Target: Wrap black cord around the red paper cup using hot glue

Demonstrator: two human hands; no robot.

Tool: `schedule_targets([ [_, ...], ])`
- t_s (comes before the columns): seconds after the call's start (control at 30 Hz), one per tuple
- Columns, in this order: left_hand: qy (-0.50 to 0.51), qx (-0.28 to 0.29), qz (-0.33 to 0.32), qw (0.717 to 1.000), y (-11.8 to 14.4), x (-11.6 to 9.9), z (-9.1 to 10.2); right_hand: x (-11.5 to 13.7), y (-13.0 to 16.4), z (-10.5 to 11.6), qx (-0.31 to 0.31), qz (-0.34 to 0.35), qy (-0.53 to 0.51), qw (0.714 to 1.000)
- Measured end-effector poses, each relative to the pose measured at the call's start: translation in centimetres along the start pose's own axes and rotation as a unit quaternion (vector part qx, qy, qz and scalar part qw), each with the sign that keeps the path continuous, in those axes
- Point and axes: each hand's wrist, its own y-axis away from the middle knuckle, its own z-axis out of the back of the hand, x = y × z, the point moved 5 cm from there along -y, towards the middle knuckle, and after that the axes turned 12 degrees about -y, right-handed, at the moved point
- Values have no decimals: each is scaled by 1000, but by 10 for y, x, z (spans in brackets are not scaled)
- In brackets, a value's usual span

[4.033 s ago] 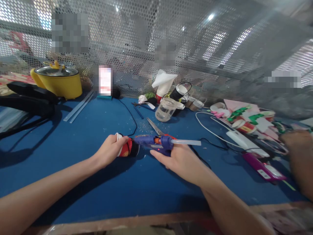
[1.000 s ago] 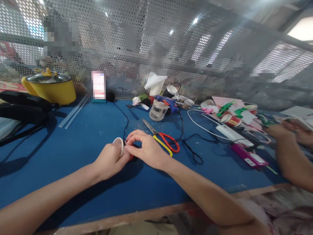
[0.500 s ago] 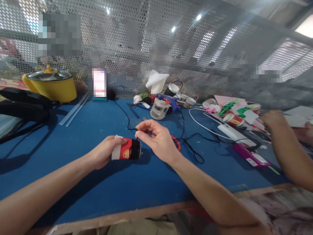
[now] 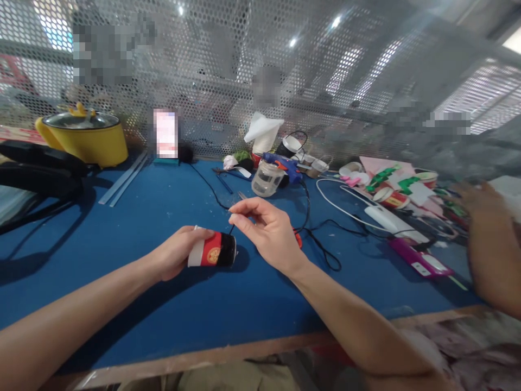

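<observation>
While the left hand (image 4: 177,255) grips the cup (image 4: 212,250) on its side just above the blue tabletop (image 4: 163,304), the right hand (image 4: 271,231) has lifted clear of it, thumb and forefinger pinched on a thin black cord (image 4: 211,190) at the cup's dark end. Four seconds back that hand worked the glue gun (image 4: 283,164); now the gun rests by the jar (image 4: 266,179), so gluing looks finished. A co-worker's hand (image 4: 486,203) moves at far right.
</observation>
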Motion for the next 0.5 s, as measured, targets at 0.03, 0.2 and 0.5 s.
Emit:
schedule_targets([
  [0.03, 1, -2, 3, 1000, 0, 0, 0, 1, 0, 0, 0, 2, 3, 1000],
  [0.2, -1, -6, 10, 1000, 0, 2, -1, 1, 0, 0, -2, 15, 15, 1000],
  [0.5, -41, -33, -2, 999, 4, 4, -2, -7, -3, -1, 5, 11, 27, 1000],
])
